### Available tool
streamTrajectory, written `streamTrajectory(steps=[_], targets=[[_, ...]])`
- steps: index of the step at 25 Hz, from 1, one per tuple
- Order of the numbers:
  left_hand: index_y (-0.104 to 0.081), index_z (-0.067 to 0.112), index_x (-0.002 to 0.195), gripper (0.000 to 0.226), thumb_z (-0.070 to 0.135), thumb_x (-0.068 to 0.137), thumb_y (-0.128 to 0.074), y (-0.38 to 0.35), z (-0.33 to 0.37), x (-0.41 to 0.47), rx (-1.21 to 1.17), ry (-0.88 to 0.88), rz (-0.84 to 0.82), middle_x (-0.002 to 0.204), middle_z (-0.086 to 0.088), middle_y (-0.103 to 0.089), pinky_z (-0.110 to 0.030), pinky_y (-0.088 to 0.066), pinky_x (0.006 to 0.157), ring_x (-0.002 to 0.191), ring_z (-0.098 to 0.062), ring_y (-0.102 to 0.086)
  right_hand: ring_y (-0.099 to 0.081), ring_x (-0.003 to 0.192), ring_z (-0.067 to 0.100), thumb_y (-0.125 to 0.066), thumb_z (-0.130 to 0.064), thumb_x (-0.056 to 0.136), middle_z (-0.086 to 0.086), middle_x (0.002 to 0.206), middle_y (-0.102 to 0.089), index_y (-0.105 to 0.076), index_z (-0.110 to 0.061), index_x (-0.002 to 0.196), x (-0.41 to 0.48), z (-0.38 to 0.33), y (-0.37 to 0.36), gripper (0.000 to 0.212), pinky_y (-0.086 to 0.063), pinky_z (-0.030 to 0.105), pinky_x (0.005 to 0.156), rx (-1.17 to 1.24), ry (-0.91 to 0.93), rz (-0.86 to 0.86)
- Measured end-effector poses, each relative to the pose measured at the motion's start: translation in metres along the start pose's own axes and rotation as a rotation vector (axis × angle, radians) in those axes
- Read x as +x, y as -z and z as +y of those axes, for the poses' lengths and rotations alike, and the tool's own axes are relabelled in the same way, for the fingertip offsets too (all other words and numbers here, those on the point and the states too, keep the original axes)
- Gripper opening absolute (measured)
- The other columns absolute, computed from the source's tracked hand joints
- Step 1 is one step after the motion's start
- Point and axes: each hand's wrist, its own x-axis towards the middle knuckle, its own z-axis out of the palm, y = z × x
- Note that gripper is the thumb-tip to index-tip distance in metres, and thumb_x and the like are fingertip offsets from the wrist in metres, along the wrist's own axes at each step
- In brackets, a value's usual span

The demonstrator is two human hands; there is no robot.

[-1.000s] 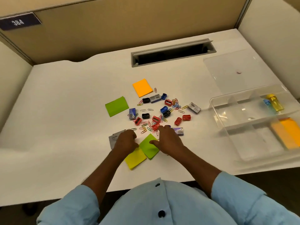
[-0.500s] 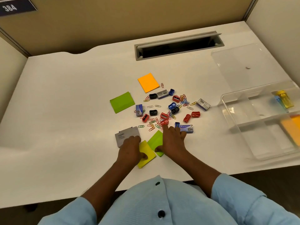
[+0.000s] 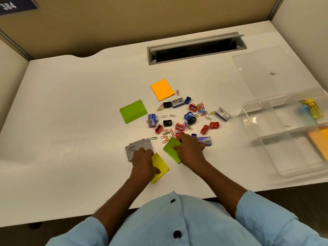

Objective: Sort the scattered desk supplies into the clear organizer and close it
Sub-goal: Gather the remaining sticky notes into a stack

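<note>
My left hand (image 3: pixel 144 164) grips a yellow sticky pad (image 3: pixel 160 167), thumb on top, beside a grey Camlin box (image 3: pixel 136 150). My right hand (image 3: pixel 190 150) pinches a green sticky pad (image 3: pixel 171 148) at its edge. Beyond my hands lie scattered coloured paper clips (image 3: pixel 201 110), red, blue and black sharpeners (image 3: pixel 192 107), small staple boxes (image 3: pixel 222 113), another green pad (image 3: pixel 133 111) and an orange pad (image 3: pixel 162 89). The clear organizer (image 3: pixel 262 139) stands open at the right, holding orange pads (image 3: pixel 319 141) and a yellow and blue item (image 3: pixel 312 108).
The organizer's clear lid (image 3: pixel 262 68) lies flat behind it at the back right. A grey cable slot (image 3: pixel 195 47) is set into the desk's far side. Partition walls enclose the white desk (image 3: pixel 71 103) on three sides.
My left hand slid back onto the yellow pad and took hold of it. My right hand settled on the green pad and pinched it. The camera tilted slightly.
</note>
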Motion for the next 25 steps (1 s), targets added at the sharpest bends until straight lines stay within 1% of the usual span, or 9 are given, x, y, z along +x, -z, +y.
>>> streamTrajectory(steps=[3, 7, 13, 15, 17, 18, 21, 23, 25], targets=[[-0.062, 0.015, 0.118, 0.045, 0.033, 0.078, -0.073, 0.013, 0.004, 0.004, -0.074, 0.038, 0.031, 0.118, -0.010, -0.057, -0.037, -0.043, 0.095, 0.114, -0.027, -0.048, -0.054, 0.105, 0.024, -0.059, -0.032, 0.091, 0.004, 0.106, -0.063, -0.052, -0.021, 0.104, 0.000, 0.004, 0.015, 0.019, -0.040, 0.039, 0.087, 0.208, 0.051, -0.060], [-0.069, 0.011, 0.107, 0.026, 0.026, 0.086, -0.066, 0.045, 0.015, 0.005, -0.346, 0.075, -0.021, 0.110, -0.006, -0.065, -0.026, -0.041, 0.076, 0.098, -0.019, -0.057, -0.055, 0.092, 0.014, -0.062, -0.024, 0.090, 0.005, 0.105, -0.064, -0.055, -0.019, 0.099, -0.003, 0.013, 0.035, 0.013, -0.042, 0.026, 0.071, 0.443, 0.174, 0.029], [-0.073, 0.020, 0.081, 0.006, 0.015, 0.078, -0.074, 0.091, 0.048, -0.014, -0.791, -0.127, -0.137, 0.077, 0.003, -0.069, -0.019, -0.044, 0.059, 0.073, -0.009, -0.057, -0.052, 0.121, 0.025, -0.050, -0.018, 0.096, 0.010, 0.133, -0.056, -0.049, -0.009, 0.132, 0.007, 0.029, 0.065, 0.037, -0.043, 0.031, 0.097, 0.540, 0.177, 0.066], [-0.073, 0.029, 0.077, 0.015, 0.014, 0.079, -0.072, 0.096, 0.065, -0.019, -0.815, -0.232, -0.115, 0.079, 0.004, -0.072, -0.020, -0.046, 0.064, 0.074, -0.006, -0.059, -0.053, 0.114, 0.022, -0.049, -0.015, 0.096, 0.009, 0.129, -0.056, -0.047, -0.011, 0.132, 0.009, 0.037, 0.075, 0.036, -0.044, 0.019, 0.087, 0.537, 0.200, 0.039], [-0.070, 0.030, 0.074, 0.017, 0.013, 0.079, -0.072, 0.094, 0.085, -0.020, -0.795, -0.269, -0.024, 0.090, -0.005, -0.071, -0.032, -0.047, 0.075, 0.084, -0.014, -0.059, -0.056, 0.093, 0.016, -0.055, -0.014, 0.093, 0.002, 0.106, -0.060, -0.051, -0.018, 0.115, 0.008, 0.046, 0.086, 0.023, -0.044, 0.012, 0.061, 0.625, 0.218, 0.027], [-0.068, 0.028, 0.074, 0.017, 0.012, 0.078, -0.073, 0.092, 0.095, -0.020, -0.810, -0.277, 0.019, 0.097, -0.007, -0.070, -0.034, -0.047, 0.077, 0.087, -0.017, -0.058, -0.058, 0.086, 0.014, -0.059, -0.014, 0.090, -0.001, 0.097, -0.061, -0.051, -0.022, 0.105, 0.006, 0.050, 0.092, 0.019, -0.043, 0.014, 0.057, 0.672, 0.217, 0.022], [-0.067, 0.020, 0.077, 0.011, 0.010, 0.078, -0.072, 0.086, 0.117, -0.016, -0.869, -0.278, 0.040, 0.110, -0.001, -0.067, -0.024, -0.049, 0.075, 0.094, -0.013, -0.059, -0.063, 0.085, 0.014, -0.069, -0.014, 0.084, -0.008, 0.084, -0.065, -0.060, -0.024, 0.090, 0.001, 0.061, 0.107, 0.015, -0.052, 0.023, 0.070, 0.743, 0.244, -0.004], [-0.069, 0.020, 0.085, 0.008, 0.013, 0.080, -0.071, 0.080, 0.129, -0.014, -0.881, -0.274, 0.018, 0.110, 0.000, -0.067, -0.018, -0.047, 0.068, 0.094, -0.009, -0.060, -0.063, 0.093, 0.014, -0.068, -0.016, 0.085, -0.011, 0.089, -0.067, -0.068, -0.023, 0.094, -0.001, 0.069, 0.114, 0.012, -0.053, 0.028, 0.079, 0.823, 0.245, -0.017], [-0.069, 0.020, 0.093, 0.012, 0.016, 0.082, -0.069, 0.072, 0.141, -0.014, -0.944, -0.227, 0.030, 0.105, -0.004, -0.068, -0.021, -0.048, 0.067, 0.095, -0.016, -0.060, -0.063, 0.097, 0.016, -0.062, -0.018, 0.090, -0.004, 0.099, -0.068, -0.070, -0.019, 0.103, -0.003, 0.079, 0.118, 0.015, -0.055, 0.031, 0.080, 0.956, 0.218, -0.033]])
